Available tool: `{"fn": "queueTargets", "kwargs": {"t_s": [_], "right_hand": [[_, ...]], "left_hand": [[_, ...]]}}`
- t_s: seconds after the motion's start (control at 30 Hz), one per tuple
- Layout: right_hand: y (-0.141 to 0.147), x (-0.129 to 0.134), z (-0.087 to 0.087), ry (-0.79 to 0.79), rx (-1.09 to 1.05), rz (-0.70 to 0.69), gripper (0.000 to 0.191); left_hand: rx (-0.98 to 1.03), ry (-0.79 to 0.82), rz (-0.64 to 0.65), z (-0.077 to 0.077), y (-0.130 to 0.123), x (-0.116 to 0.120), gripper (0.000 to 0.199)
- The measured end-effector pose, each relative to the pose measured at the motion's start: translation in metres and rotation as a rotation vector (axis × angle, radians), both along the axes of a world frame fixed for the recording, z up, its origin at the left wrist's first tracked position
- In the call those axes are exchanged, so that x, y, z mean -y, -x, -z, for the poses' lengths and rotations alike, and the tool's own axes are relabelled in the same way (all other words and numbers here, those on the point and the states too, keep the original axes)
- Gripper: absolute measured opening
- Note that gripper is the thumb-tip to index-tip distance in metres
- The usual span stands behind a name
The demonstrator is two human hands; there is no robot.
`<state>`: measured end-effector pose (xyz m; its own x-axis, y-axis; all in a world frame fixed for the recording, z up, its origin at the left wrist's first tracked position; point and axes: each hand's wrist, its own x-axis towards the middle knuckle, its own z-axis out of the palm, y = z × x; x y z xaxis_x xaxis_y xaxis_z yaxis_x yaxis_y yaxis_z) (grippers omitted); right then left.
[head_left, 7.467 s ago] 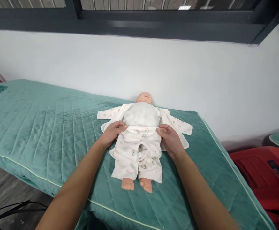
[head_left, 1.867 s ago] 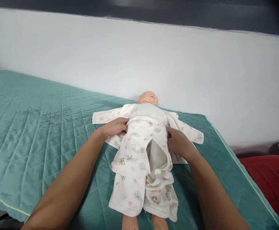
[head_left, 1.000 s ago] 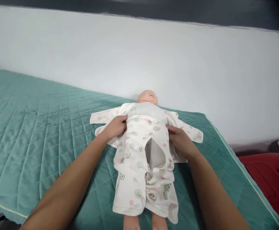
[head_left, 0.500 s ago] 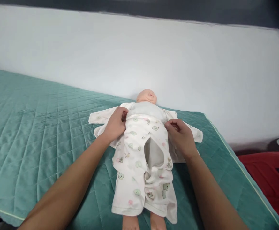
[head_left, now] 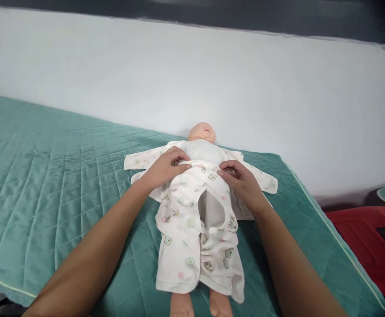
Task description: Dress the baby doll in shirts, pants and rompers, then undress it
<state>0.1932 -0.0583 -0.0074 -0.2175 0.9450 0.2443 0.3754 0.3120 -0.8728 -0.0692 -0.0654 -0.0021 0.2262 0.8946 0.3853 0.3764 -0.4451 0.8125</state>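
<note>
A baby doll (head_left: pixel 201 131) lies on its back, its head toward the wall and its bare feet toward me. It wears white split-crotch baby pants (head_left: pixel 182 220) printed with small animals, pulled up to the belly. Around its upper body a printed jacket (head_left: pixel 146 159) lies spread open over a pale undershirt (head_left: pixel 205 149). At the left of the waistband my left hand (head_left: pixel 168 167) pinches the edge between thumb and fingers. On the opposite side my right hand (head_left: pixel 240 180) grips the waistband likewise, the fingertips curled over it.
A green quilted cover (head_left: pixel 63 176) with a pale piped edge lies under the doll. Behind it rises a white wall (head_left: pixel 192 75) with a dark band on top. To the right, below the cover's edge, stands a red chair (head_left: pixel 367 246).
Both hands have moved inward from the doll's sides to the front of the waistband. The doll and its clothes lie nearly as before.
</note>
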Motion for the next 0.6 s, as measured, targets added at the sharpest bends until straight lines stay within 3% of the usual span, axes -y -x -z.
{"fn": "queueTargets", "kwargs": {"t_s": [0.17,0.37,0.5,0.6], "right_hand": [[0.001,-0.005,-0.009,0.001,0.152,-0.062,0.026],[0.000,-0.013,-0.027,-0.133,0.281,-0.249,0.030],[0.004,-0.032,-0.029,-0.083,0.309,-0.110,0.035],[0.011,-0.050,-0.020,-0.035,0.203,0.005,0.038]], "left_hand": [[-0.101,0.025,0.060,-0.007,0.003,-0.002,0.019],[-0.247,0.048,-0.016,-0.012,0.001,-0.007,0.021],[-0.232,0.062,-0.015,-0.016,0.000,-0.033,0.023],[-0.113,0.152,-0.016,-0.010,-0.002,-0.055,0.027]]}}
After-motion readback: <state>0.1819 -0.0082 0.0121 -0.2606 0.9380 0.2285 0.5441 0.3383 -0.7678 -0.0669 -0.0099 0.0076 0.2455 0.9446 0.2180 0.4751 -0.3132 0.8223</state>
